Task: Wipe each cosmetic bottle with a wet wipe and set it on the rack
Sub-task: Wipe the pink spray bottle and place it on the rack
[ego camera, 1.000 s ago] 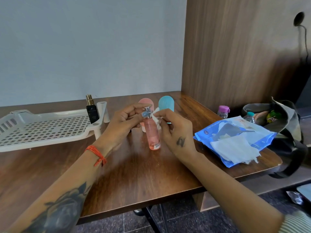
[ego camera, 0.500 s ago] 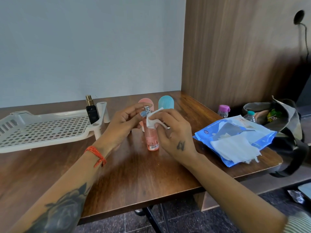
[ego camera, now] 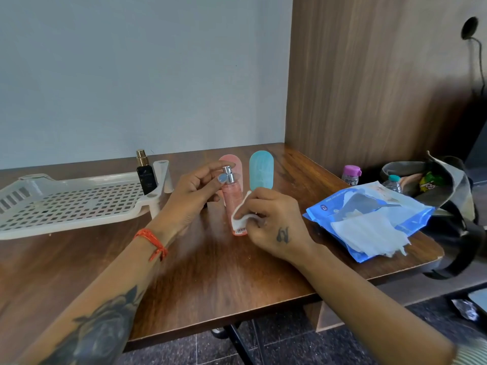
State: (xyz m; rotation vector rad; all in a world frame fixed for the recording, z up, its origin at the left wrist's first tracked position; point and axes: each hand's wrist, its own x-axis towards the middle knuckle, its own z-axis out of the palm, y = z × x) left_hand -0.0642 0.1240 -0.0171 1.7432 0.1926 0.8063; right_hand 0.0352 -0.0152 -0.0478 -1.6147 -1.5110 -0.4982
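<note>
A pink spray bottle (ego camera: pixel 232 200) with a silver nozzle stands upright on the wooden table (ego camera: pixel 210 272). My left hand (ego camera: pixel 193 192) pinches its silver top. My right hand (ego camera: pixel 271 222) holds a folded white wet wipe (ego camera: pixel 241 216) against the bottle's lower half. A black perfume bottle (ego camera: pixel 145 173) with a gold cap stands on the white perforated rack's (ego camera: pixel 66 204) right corner. Behind the pink bottle stand a pink rounded bottle (ego camera: pixel 235 162) and a teal rounded bottle (ego camera: pixel 261 170).
An open blue wet-wipe pack (ego camera: pixel 369 219) with loose wipes lies at the table's right edge. Beyond it sit a purple-capped bottle (ego camera: pixel 351 174) and an open bag (ego camera: pixel 442 185). A wooden wall panel rises on the right.
My right hand has slid the wipe from the nozzle down the bottle to its lower half. The left hand stays on the top.
</note>
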